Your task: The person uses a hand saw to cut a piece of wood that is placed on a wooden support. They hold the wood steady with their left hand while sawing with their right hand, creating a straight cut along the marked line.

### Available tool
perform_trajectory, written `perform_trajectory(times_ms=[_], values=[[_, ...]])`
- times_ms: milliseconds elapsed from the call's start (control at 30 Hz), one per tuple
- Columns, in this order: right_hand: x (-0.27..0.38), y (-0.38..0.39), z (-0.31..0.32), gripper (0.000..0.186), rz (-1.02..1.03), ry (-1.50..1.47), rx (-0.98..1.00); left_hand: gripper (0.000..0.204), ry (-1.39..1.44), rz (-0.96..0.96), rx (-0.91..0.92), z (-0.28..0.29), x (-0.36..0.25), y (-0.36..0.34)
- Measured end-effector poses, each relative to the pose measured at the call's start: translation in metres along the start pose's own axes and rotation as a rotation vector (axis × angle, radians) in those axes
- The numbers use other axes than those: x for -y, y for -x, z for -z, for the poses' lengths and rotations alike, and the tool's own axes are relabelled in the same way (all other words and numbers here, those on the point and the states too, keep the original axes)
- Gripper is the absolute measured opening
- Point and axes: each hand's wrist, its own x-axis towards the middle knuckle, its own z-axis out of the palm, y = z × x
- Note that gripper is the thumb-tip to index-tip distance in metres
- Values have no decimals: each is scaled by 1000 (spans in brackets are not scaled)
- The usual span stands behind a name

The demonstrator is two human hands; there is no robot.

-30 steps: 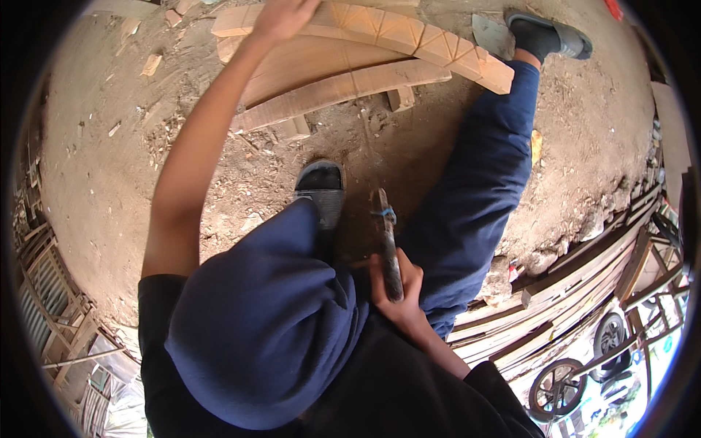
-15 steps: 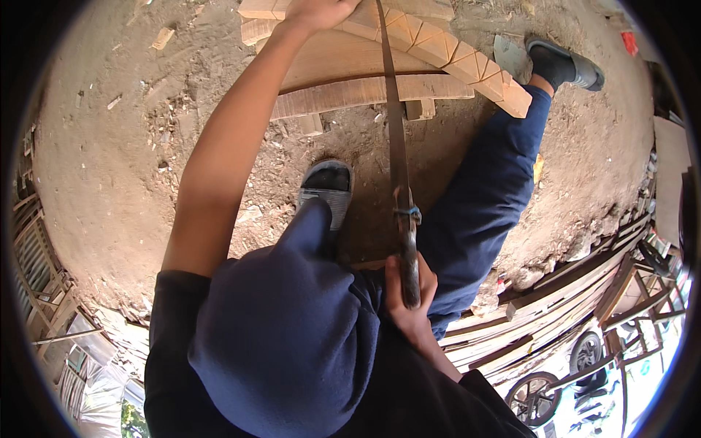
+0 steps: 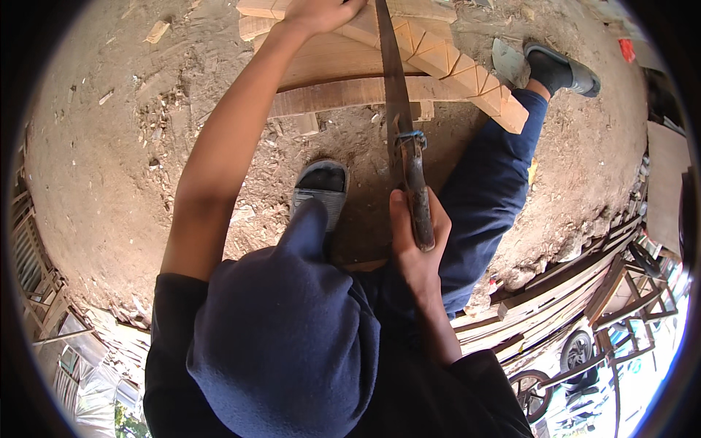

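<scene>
The curved pale wooden beam, lying over brown wooden planks, bears zigzag marks but looks unsevered, so sawing seems unfinished: the right hand clasps the long dark steel handsaw crossing it, the left hand leans on it, grip unclear.

The saw blade was dark, brownish metal with a dull face. Its handle looked like worn wood, patchy and slightly shiny; whether the blue tie was cord or plastic could not be told. The curved beam was bare, pale wood, matt and fairly smooth between its dark lines. The board below showed browner, unpainted wood. The trousers were soft, matt blue cloth, and the ground was rough, dry earth.
</scene>
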Motion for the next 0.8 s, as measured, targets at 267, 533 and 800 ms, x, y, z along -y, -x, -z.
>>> perform_trajectory(times_ms=[267, 533, 800], values=[[24, -23, -16, 22, 43, 16, -22, 29, 0, 29, 11, 1, -10, 3], [23, 11, -16, 15, -7, 42, -25, 28, -17, 104, -11, 3, -17, 5], [25, -33, -30, 15, 84, -27, -42, 29, 2, 140, 42, 9, -26, 2]])
